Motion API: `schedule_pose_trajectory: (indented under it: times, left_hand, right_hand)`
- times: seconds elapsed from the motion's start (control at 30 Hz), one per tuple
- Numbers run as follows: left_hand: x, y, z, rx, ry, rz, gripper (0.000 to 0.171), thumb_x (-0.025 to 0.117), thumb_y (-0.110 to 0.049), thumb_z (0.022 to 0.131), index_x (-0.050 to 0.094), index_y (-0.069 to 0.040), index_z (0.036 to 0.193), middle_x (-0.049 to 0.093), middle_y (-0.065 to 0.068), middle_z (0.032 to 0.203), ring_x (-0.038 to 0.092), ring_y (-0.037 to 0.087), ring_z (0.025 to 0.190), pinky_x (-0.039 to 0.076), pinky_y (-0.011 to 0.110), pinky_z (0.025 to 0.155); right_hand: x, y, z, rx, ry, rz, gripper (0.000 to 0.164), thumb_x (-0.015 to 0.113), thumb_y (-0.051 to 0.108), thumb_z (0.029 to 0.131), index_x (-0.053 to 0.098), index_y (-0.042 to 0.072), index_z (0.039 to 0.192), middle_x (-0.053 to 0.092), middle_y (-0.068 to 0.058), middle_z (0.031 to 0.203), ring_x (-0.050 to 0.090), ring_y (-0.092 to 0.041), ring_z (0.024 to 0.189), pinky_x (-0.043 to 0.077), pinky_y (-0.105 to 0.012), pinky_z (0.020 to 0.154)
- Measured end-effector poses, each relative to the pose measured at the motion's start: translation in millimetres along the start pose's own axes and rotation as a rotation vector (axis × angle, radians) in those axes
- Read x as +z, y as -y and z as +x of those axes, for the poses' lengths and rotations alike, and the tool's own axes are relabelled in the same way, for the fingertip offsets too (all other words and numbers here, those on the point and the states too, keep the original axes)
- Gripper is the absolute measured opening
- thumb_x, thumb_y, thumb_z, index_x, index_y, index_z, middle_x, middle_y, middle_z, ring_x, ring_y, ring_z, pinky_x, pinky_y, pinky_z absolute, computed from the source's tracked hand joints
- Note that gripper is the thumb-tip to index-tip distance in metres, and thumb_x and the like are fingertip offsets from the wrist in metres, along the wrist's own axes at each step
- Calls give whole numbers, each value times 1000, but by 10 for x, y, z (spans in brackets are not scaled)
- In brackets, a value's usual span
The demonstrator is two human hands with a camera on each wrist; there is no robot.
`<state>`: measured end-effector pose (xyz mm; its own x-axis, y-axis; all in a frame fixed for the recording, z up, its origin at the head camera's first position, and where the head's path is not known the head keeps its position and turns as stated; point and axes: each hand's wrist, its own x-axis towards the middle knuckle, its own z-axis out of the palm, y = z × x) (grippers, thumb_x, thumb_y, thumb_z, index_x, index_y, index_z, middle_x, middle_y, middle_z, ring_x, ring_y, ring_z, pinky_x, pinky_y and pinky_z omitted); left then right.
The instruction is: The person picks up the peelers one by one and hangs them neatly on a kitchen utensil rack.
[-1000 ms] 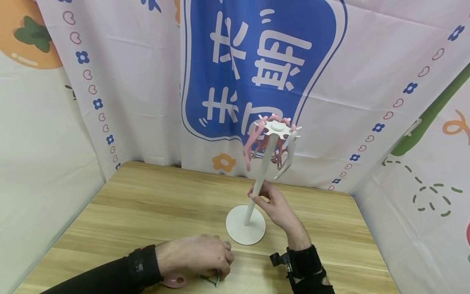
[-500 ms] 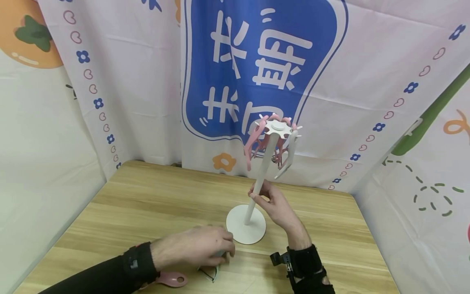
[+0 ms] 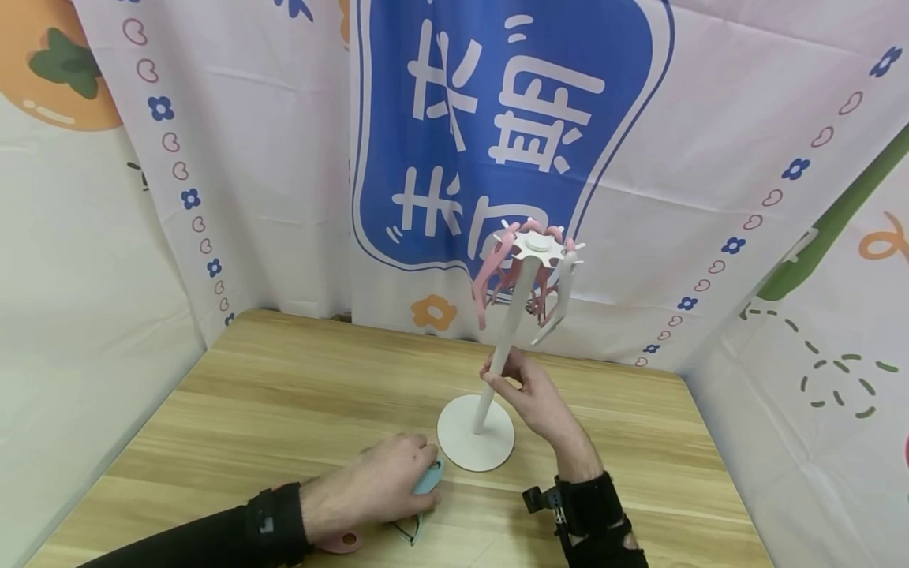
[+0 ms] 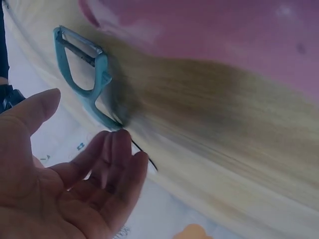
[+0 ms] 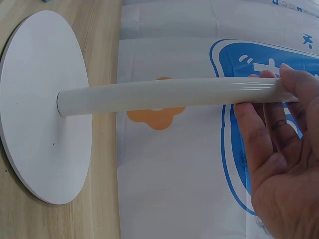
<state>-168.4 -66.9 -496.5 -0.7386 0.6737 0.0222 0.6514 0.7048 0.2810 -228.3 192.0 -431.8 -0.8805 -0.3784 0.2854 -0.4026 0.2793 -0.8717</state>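
Observation:
A light-blue peeler (image 4: 94,82) lies on the table, its blade end toward the near edge in the head view. My left hand (image 3: 387,481) is over it, thumb and fingers spread apart, with fingertips right at the end of its handle (image 3: 429,478). My right hand (image 3: 533,394) grips the pole (image 5: 174,94) of a white rack, thumb on one side and fingers on the other. The rack stands on a round base (image 3: 476,450). From its notched top (image 3: 537,246) hang several pink-handled tools (image 3: 490,276) and a white one (image 3: 561,296).
Beside the left wrist lies a pink handle with a hole (image 3: 341,542), partly hidden by the hand; it looms large as a pink surface (image 4: 214,30) in the left wrist view. A printed curtain (image 3: 284,197) stands behind the wooden table (image 3: 305,379).
The left hand rose slightly off the peeler, shifted, then came back down with more of the blue handle showing. The right hand and rack stayed put.

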Motion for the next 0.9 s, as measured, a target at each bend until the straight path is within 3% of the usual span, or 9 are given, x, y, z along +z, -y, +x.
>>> schedule_pose_trajectory:
  times: [0.27, 0.5, 0.67, 0.9]
  left_hand:
    - [14, 9, 7, -44, 41, 60, 52, 78, -48, 84, 68, -6, 112, 56, -3, 85, 47, 8, 67, 42, 21, 50]
    - [-17, 51, 16, -57, 72, 25, 34, 81, -30, 83, 66, -9, 107, 51, -6, 82, 47, 8, 67, 43, 21, 51]
    - [-44, 96, 14, -40, 88, 2, 31, 82, -17, 81, 67, -9, 106, 53, -6, 83, 48, 8, 69, 44, 20, 54]
    - [-73, 154, 25, -26, 57, -26, 30, 82, -13, 78, 66, -10, 104, 55, -6, 85, 49, 5, 67, 45, 19, 53]
  right_hand:
    - [-3, 9, 2, -1, 2, -14, 17, 60, 10, 104, 62, -1, 117, 69, -23, 110, 66, -24, 106, 48, -57, 100]
    - [-3, 10, 0, 6, -4, -24, 15, 61, 11, 103, 63, 2, 116, 71, -8, 106, 67, -21, 106, 50, -55, 99]
    - [5, 6, -4, 18, -9, -16, 15, 61, 11, 104, 63, 3, 116, 70, -17, 109, 66, -26, 107, 48, -57, 101]
    - [13, 21, -8, 14, -18, -14, 13, 61, 10, 103, 63, 3, 115, 70, -12, 107, 66, -28, 107, 48, -57, 101]
